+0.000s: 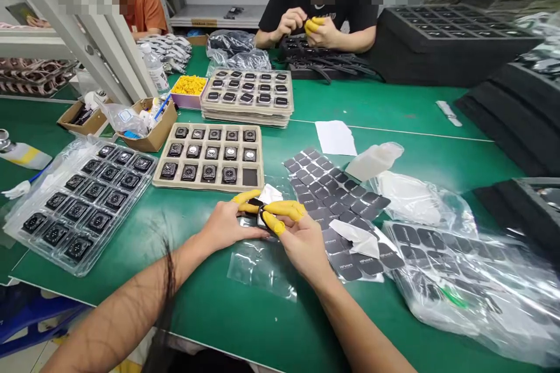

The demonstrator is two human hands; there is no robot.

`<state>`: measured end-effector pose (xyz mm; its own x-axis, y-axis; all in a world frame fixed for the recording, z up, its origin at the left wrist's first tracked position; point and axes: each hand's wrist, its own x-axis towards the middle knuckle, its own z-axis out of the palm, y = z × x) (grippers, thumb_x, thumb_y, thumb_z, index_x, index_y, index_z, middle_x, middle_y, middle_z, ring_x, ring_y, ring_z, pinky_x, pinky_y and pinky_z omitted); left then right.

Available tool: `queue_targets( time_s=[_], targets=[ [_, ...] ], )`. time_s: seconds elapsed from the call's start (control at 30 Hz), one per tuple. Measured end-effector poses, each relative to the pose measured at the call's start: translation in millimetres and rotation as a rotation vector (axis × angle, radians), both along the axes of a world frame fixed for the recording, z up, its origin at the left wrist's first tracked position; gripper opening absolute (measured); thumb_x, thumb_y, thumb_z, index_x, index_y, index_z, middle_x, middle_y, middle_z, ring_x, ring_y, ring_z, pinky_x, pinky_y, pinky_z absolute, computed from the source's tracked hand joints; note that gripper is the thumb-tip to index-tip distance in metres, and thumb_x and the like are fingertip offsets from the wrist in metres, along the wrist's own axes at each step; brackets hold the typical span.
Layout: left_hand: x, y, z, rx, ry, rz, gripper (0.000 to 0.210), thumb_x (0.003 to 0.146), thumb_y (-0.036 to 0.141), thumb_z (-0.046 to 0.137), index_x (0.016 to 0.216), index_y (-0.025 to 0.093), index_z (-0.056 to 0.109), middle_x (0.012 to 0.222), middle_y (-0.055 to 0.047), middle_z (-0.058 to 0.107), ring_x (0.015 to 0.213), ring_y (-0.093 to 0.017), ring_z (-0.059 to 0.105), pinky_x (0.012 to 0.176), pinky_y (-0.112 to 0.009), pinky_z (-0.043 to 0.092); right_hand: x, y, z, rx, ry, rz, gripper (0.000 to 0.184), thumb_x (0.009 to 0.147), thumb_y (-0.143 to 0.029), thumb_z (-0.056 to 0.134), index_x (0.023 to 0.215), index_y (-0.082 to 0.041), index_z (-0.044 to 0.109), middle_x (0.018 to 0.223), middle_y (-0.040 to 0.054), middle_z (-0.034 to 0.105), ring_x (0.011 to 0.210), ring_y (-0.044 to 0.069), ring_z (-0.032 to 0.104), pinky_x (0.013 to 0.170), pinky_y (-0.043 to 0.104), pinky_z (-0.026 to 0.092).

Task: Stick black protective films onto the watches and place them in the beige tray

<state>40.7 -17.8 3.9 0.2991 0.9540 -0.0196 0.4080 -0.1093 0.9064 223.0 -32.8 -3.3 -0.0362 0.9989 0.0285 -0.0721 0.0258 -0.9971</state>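
Note:
My left hand and my right hand, with yellow covers on some fingers, meet at the middle of the green table. Between them they grip a small black watch body, partly hidden by the fingers. A white cloth or paper piece shows just behind the fingertips. Beyond my left hand lies a beige tray of black watch bodies, its front right slot vacant. Right of my hands are sheets of dark rounded-square stickers, with a crumpled white wipe on top. Clear film lies beneath my hands.
A clear plastic tray of watch bodies stands at left. Stacked trays, a box of yellow finger covers and a cardboard box stand behind. Bagged sheets lie right. Across the table, a person handles black parts.

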Motion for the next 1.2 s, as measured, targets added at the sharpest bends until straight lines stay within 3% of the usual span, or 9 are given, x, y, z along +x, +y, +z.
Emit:
queue_targets(
  time_s=[0.2,0.37,0.47,0.57,0.73,0.83,0.93,1.07,1.2],
  targets=[
    [0,-1,-4.4,0.155,0.039,-0.058,0.059,0.071,0.040,0.088,0.125,0.023,0.071,0.111,-0.002,0.080,0.094,-0.019,0.077,0.092,-0.027,0.059,1,-6,-13.7,0.167,-0.279,-0.033,0.012,0.090,-0.030,0.069,0.098,-0.030,0.079,0.111,0.0076,0.066,0.104,0.022,0.067,0.087,0.040,0.061],
    [2,-2,-2.3,0.170,0.068,-0.027,0.049,0.070,0.031,0.086,0.117,0.023,0.076,0.102,-0.002,0.081,0.087,-0.019,0.077,0.088,-0.029,0.061,4,-6,-0.9,0.376,-0.354,-0.087,0.015,0.087,-0.023,0.070,0.092,-0.031,0.081,0.102,0.0063,0.067,0.098,0.022,0.066,0.086,0.041,0.057],
    [-1,-3,-1.3,0.135,0.037,0.053,0.052,0.065,0.035,0.089,0.114,0.021,0.078,0.096,-0.003,0.082,0.084,-0.021,0.077,0.086,-0.031,0.062,22,0,15.3,0.256,-0.170,-0.132,0.007,0.086,-0.031,0.073,0.089,-0.029,0.079,0.090,0.0043,0.068,0.077,0.017,0.062,0.068,0.035,0.054],
    [-15,-4,0.4,0.009,-0.039,0.173,0.060,0.063,0.035,0.090,0.119,0.018,0.076,0.100,-0.005,0.081,0.091,-0.024,0.077,0.091,-0.034,0.062,44,7,22.0,0.023,-0.121,-0.064,0.027,0.085,-0.043,0.073,0.105,-0.025,0.076,0.079,0.0020,0.067,0.060,0.014,0.054,0.053,0.029,0.044],
    [-46,1,0.6,-0.179,-0.315,0.266,0.077,0.062,0.033,0.093,0.131,0.013,0.067,0.103,-0.009,0.080,0.093,-0.023,0.077,0.094,-0.037,0.061,50,12,12.3,0.030,-0.842,0.072,0.020,0.082,-0.039,0.072,0.096,-0.024,0.076,0.095,0.0062,0.072,0.075,0.021,0.063,0.063,0.034,0.047],
    [-51,7,-0.4,-0.210,-0.426,0.252,0.079,0.057,0.030,0.096,0.130,0.013,0.067,0.102,-0.009,0.080,0.093,-0.022,0.076,0.093,-0.036,0.060,40,19,8.7,0.139,-1.106,-0.131,0.029,0.086,-0.039,0.066,0.108,-0.023,0.075,0.106,0.0115,0.069,0.092,0.028,0.064,0.073,0.039,0.049],
    [-48,10,-0.3,-0.227,-0.436,0.204,0.082,0.053,0.029,0.097,0.128,0.015,0.068,0.099,-0.009,0.080,0.090,-0.023,0.076,0.090,-0.036,0.061,26,36,4.0,0.289,-1.091,-0.173,0.037,0.092,-0.039,0.059,0.121,-0.021,0.073,0.109,0.0135,0.068,0.108,0.030,0.060,0.088,0.042,0.048],
    [-46,9,-1.8,-0.249,-0.464,0.158,0.076,0.052,0.028,0.097,0.122,0.014,0.071,0.099,-0.008,0.080,0.090,-0.022,0.076,0.089,-0.035,0.060,12,55,-10.6,0.305,-1.080,-0.036,0.027,0.091,-0.036,0.060,0.105,-0.024,0.080,0.098,0.0109,0.072,0.099,0.029,0.060,0.086,0.041,0.047],
    [-48,7,-6.8,-0.206,-0.450,0.145,0.074,0.056,0.031,0.095,0.123,0.014,0.071,0.097,-0.008,0.080,0.087,-0.022,0.076,0.085,-0.033,0.061,17,55,-13.4,0.309,-0.941,-0.237,0.023,0.088,-0.032,0.060,0.094,-0.023,0.080,0.084,0.0079,0.070,0.086,0.026,0.059,0.079,0.040,0.047]
  ],
)
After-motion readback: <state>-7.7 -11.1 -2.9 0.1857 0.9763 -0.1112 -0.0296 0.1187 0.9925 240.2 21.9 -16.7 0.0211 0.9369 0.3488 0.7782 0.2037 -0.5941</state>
